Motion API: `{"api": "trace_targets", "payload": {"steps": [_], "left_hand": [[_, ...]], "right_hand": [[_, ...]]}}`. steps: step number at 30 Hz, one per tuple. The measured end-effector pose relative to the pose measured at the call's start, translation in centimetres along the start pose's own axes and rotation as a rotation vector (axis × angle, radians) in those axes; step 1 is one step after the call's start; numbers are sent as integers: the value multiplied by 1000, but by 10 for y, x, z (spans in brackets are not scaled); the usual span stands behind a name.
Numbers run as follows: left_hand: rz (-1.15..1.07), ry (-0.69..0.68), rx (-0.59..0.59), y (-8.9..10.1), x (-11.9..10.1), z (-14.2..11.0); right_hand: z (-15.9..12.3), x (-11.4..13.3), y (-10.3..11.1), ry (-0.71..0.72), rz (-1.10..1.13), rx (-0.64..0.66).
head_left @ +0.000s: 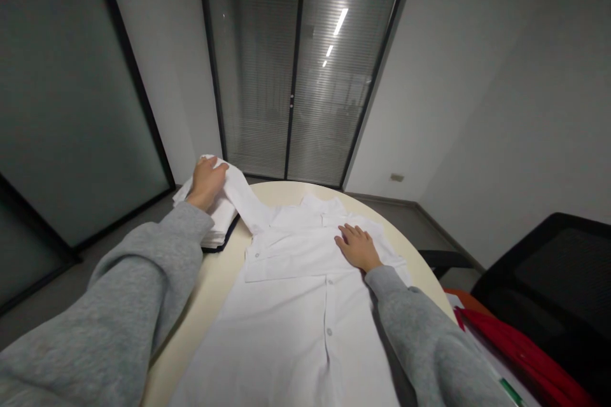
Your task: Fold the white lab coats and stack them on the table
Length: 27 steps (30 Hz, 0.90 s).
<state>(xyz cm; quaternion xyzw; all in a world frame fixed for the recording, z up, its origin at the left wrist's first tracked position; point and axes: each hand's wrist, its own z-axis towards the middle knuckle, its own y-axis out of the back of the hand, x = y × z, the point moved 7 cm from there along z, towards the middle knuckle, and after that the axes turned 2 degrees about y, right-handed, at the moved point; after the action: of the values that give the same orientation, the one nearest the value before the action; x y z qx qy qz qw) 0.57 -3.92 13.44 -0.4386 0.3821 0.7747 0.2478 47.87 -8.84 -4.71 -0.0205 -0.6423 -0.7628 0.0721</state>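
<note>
A white button-up shirt (291,324) lies spread front up on the round table, its collar at the far side. One sleeve (291,254) is folded flat across the chest, its buttoned cuff toward the left. My left hand (209,182) is closed on the other sleeve (243,197), which it holds raised off to the left, above a stack of folded clothes. My right hand (357,247) rests with fingers spread on the upper chest of the shirt, pressing on the folded sleeve near the right shoulder.
The stack of folded white garments (222,219), with a dark one at the bottom, sits at the table's (405,241) left edge. A black mesh chair (548,280) stands at the right, with red and orange cloth (520,343) beside it. Glass doors with blinds (296,63) are behind.
</note>
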Motion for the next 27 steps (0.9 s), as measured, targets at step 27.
{"api": "trace_targets", "payload": {"steps": [27], "left_hand": [[556,-715,413,-108,14,-208]], "right_hand": [[-8,10,25,43,541,-186]]}}
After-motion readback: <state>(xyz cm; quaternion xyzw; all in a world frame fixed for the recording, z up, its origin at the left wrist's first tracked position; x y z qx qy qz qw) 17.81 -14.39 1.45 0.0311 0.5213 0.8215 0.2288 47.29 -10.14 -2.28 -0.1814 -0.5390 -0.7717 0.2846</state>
